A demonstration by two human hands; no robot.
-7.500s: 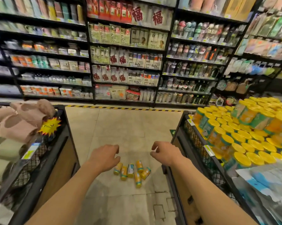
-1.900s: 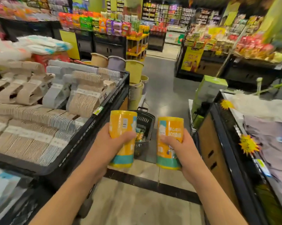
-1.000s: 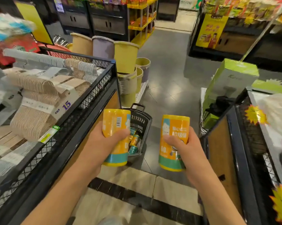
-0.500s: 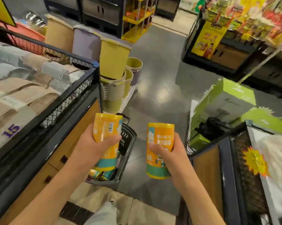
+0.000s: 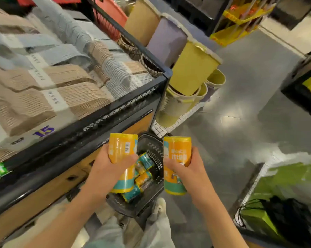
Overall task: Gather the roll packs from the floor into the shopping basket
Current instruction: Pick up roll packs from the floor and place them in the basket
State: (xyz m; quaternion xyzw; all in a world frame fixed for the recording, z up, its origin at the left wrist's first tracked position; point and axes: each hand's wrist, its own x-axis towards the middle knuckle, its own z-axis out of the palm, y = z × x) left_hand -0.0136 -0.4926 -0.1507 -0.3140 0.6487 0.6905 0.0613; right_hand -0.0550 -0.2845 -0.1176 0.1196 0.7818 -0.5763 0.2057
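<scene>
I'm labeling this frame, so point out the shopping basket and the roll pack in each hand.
shopping basket [image 5: 155,148]: head view, far mesh wall.
left roll pack [image 5: 121,146]: head view, upper yellow wrap.
right roll pack [image 5: 178,149]: head view, upper orange label.

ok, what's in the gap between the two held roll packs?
Head view: between the left-hand pack and right-hand pack shows the black shopping basket on the floor below, with more roll packs lying inside. Nothing bridges the two held packs.

grey floor [image 5: 249,97] glossy | display bin [image 5: 115,108] L | stacked buckets [image 5: 192,68]
</scene>
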